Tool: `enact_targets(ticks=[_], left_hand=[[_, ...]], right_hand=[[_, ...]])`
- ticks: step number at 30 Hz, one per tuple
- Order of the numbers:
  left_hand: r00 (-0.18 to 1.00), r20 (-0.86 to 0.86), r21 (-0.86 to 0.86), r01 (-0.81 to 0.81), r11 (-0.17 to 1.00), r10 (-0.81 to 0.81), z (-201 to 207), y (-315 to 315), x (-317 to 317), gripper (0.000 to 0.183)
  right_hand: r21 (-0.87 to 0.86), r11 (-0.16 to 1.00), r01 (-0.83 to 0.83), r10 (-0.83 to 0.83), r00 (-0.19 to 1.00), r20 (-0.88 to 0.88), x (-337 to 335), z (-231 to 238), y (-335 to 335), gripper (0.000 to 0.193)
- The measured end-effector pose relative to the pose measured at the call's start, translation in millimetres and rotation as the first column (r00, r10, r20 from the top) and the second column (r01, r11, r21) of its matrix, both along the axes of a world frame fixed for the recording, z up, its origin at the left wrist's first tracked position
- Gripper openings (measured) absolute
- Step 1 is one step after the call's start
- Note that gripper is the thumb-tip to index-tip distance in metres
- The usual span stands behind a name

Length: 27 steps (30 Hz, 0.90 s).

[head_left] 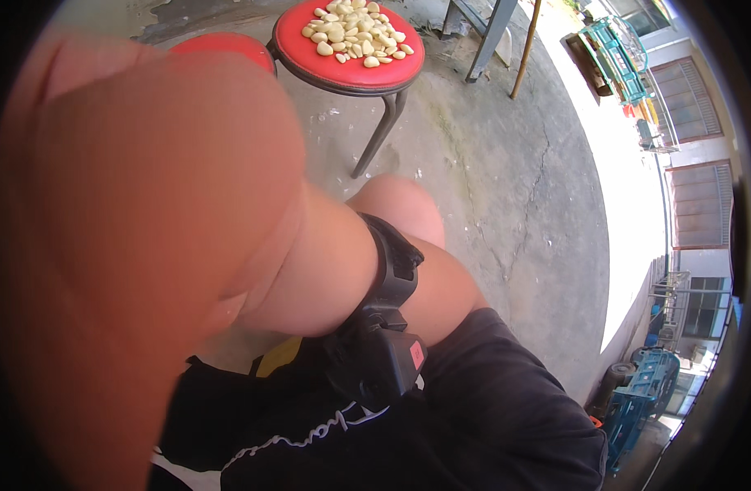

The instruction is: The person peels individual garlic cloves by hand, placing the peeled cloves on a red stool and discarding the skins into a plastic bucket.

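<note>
Many peeled garlic cloves [355, 33] lie in a heap on the red stool [351, 75], well apart from the left hand [146, 245]. This hand is so near the lens that I cannot tell if its fingers are open or closed. In my judgement, a blind reach could knock the stool and spill the cloves lying near its rim.

One hand [138, 245] fills the left of the view, very close and blurred. One black wrist strap [389, 278] with one black device [387, 356]. Two red stools: one [348, 51] holds a pile of peeled garlic cloves [355, 33], too many to count; the other [224, 45] is mostly hidden. One bare knee [400, 204].
</note>
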<state>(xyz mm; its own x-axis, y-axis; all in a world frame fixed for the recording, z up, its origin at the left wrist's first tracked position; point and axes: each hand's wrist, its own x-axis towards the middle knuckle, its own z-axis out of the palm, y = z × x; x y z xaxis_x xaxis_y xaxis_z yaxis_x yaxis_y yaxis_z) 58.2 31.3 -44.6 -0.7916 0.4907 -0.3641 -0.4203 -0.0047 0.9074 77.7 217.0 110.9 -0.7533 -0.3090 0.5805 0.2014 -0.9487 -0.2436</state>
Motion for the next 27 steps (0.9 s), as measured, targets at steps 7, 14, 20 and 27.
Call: enact_targets(ticks=[7, 14, 20, 27], left_hand=[[0.995, 0.086, 0.067, -0.059, 0.996, 0.053, -5.2, -10.6, -22.2, 0.055], [0.978, 0.110, 0.104, -0.190, 0.976, 0.179, 1.9, -34.3, -44.5, 0.055], [0.968, 0.107, 0.211, -0.244, 0.946, 0.226, 3.8, -15.9, -71.3, 0.054], [0.942, 0.065, 0.190, -0.335, 0.923, 0.328, 23.1, -43.3, -82.4, 0.053]], right_hand=[[0.070, 0.993, 0.096, -0.083, 0.983, -0.164, -51.6, -30.3, -33.5, 0.032], [0.112, 0.993, 0.026, -0.009, 0.989, -0.146, -80.8, -46.4, -64.2, 0.027], [0.209, 0.976, 0.055, -0.028, 0.991, -0.132, -85.9, -48.9, -64.7, 0.023], [0.373, 0.928, 0.022, 0.024, 0.993, -0.118, -113.4, -40.3, -75.1, 0.019]])
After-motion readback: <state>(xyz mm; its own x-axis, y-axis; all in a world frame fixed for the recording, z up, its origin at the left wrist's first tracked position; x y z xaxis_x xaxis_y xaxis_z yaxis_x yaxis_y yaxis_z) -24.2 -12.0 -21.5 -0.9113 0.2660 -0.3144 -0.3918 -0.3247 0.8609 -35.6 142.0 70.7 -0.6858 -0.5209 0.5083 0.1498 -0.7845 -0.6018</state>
